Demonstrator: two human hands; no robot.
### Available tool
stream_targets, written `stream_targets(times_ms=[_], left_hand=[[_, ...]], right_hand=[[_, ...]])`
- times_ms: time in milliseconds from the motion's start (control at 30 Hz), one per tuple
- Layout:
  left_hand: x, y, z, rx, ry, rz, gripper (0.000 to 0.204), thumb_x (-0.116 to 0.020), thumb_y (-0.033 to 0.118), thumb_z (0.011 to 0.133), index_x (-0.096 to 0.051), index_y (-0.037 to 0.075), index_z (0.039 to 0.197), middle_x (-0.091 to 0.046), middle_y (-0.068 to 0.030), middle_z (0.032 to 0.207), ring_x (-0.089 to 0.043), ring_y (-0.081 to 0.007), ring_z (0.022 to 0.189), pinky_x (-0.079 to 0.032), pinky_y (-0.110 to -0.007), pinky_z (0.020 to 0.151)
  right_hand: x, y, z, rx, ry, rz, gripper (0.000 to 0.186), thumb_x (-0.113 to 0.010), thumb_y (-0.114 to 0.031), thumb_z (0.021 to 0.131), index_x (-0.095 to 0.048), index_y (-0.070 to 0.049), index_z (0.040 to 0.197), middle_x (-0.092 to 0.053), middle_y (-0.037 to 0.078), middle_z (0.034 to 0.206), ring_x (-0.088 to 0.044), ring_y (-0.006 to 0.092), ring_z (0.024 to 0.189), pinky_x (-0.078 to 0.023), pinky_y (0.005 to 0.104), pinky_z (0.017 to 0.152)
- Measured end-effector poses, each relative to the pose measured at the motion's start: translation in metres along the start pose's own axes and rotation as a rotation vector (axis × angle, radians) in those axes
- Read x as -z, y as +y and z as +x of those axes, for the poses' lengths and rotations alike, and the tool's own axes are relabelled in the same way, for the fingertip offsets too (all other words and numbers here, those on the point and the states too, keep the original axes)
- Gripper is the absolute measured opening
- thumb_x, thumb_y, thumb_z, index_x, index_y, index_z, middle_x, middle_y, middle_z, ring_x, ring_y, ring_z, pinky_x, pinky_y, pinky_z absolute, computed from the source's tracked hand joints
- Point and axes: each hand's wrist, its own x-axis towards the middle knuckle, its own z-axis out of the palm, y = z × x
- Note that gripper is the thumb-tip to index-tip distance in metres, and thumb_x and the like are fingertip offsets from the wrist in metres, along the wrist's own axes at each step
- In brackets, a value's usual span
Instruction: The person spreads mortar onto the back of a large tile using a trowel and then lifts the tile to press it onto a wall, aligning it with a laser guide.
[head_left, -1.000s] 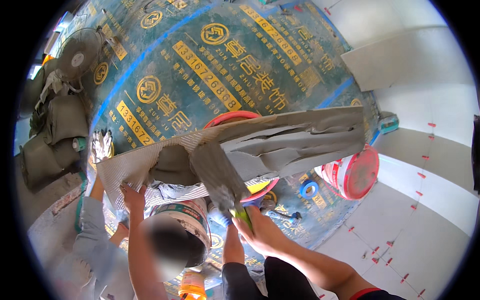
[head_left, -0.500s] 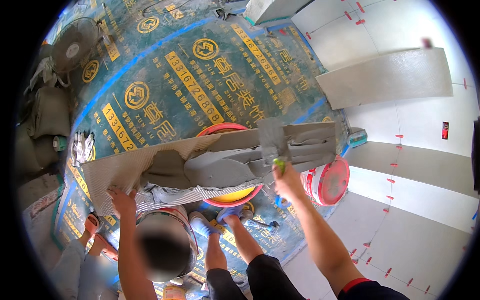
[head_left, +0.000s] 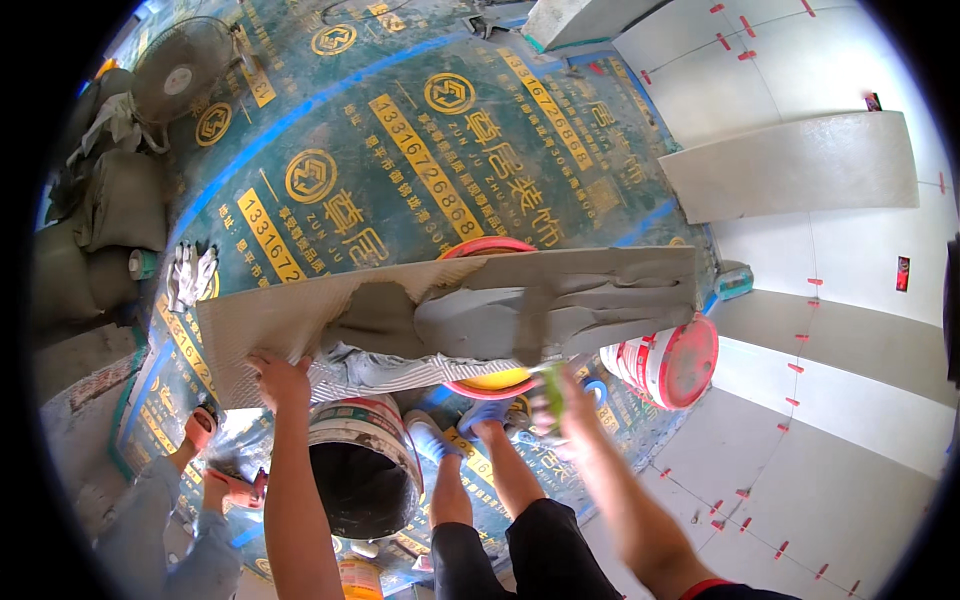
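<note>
nearest, a person stands bare-legged in blue shoes [head_left: 487, 413], both forearms reaching forward. the left hand [head_left: 280, 378] grips the near edge of a long grey rectangular tile [head_left: 300, 325], fingers curled under it, seemingly to keep it steady and raised. the right hand [head_left: 565, 400] is motion-blurred; its fingers are closed round the yellow-green handle of a trowel [head_left: 545, 385] at the tile's near edge, probably for spreading the mortar. the tile lies roughly level at about knee height, resting across the rims of the buckets beneath it, its upper face coated in wet grey mortar [head_left: 500, 310], thick in the middle, combed into fine ridges at the left end.

under the tile stand a grey-smeared white bucket with a dark inside [head_left: 362, 470] and a red-rimmed round tub [head_left: 490, 380] showing yellow at its near edge. just right of it, a white bucket with a red lid [head_left: 668, 362] lies on its side. at lower left another person crouches, in a grey sleeve [head_left: 150, 520] and orange sandals [head_left: 200, 428].

beyond, a blue-green printed floor sheet [head_left: 420, 150] covers the ground, with white work gloves [head_left: 190, 275] lying on it. further left are stacked grey sacks [head_left: 115, 195] and a floor fan [head_left: 180, 68]. to the right, pale floor tiles [head_left: 830, 270] are already laid, with small red spacer clips [head_left: 795, 367] in their joints, and one loose pale tile [head_left: 800, 165] lies across them.
</note>
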Motion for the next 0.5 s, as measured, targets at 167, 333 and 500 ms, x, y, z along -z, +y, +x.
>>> stream_targets(times_ms=[167, 333, 500], left_hand=[[-0.003, 0.014, -0.006, -0.083, -0.038, -0.025, 0.093, -0.069, 0.044, 0.079, -0.023, -0.011, 0.139, -0.025, -0.0286, 0.145, -0.053, -0.0413, 0.114, -0.05, -0.044, 0.089], [-0.024, -0.039, 0.018, -0.25, 0.01, -0.082, 0.081, -0.064, 0.045, 0.082, -0.033, -0.007, 0.136, -0.038, -0.0277, 0.138, -0.051, -0.0419, 0.115, -0.045, -0.046, 0.095], [0.003, -0.071, 0.037, -0.306, 0.013, -0.38, 0.055, -0.059, 0.038, 0.088, -0.052, -0.003, 0.123, -0.053, -0.0253, 0.123, -0.051, -0.0403, 0.113, -0.042, -0.044, 0.095]], right_hand=[[-0.097, 0.097, -0.015, 0.047, -0.287, -0.192, 0.045, -0.046, -0.05, 0.095, -0.05, -0.006, 0.093, -0.048, 0.004, 0.062, -0.048, 0.0119, 0.046, -0.041, 0.0282, 0.037], [-0.039, 0.052, -0.007, 0.544, -0.098, -1.217, 0.059, -0.042, -0.052, 0.094, -0.05, 0.001, 0.117, -0.064, 0.028, 0.089, -0.064, 0.0427, 0.083, -0.05, 0.0476, 0.074], [0.121, -0.034, 0.032, 0.653, 0.428, -1.433, 0.046, -0.04, -0.044, 0.096, -0.051, -0.003, 0.115, -0.061, 0.028, 0.096, -0.059, 0.0439, 0.09, -0.048, 0.0519, 0.073]])
